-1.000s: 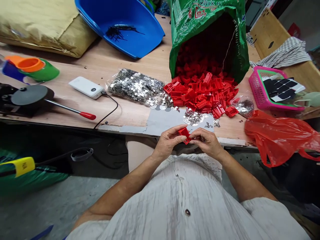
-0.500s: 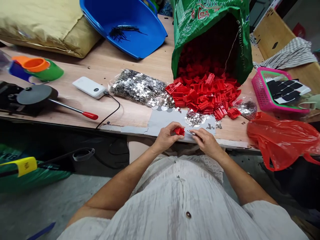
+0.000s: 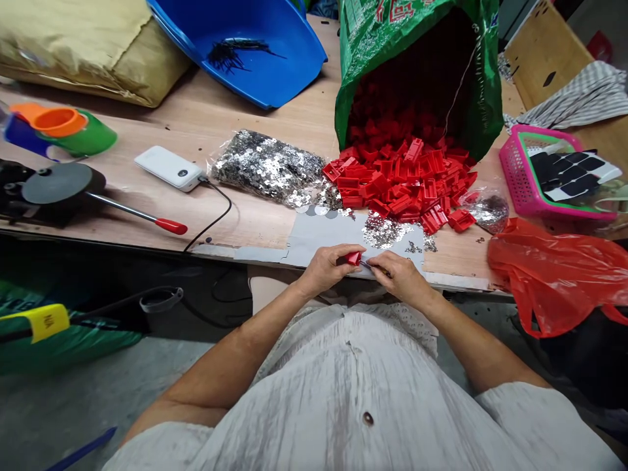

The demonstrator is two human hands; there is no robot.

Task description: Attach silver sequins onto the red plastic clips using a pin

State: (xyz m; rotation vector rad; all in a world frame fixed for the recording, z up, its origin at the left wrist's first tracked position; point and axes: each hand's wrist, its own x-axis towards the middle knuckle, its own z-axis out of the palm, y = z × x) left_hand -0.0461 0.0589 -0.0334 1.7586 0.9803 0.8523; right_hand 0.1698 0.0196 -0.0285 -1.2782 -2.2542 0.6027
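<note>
Between the thumb and fingers of my left hand is a small red plastic housing. My right hand is closed in a pinch on a thin metal tool that looks like tweezers, its tip at the housing's right side. Whether the tip carries a small part is too fine to see. Just beyond my hands, small silvery metal pieces lie loose on a grey sheet. A heap of red plastic housings spills from a green sack behind them.
A clear bag of metal pieces and a white power bank lie to the left, near a lever press. A blue scoop stands behind. On the right are a pink basket and a red plastic bag.
My right hand has moved left, bringing the tool's tip from a small gap away up to the red housing. My left hand still holds the housing. The view has shifted slightly.
</note>
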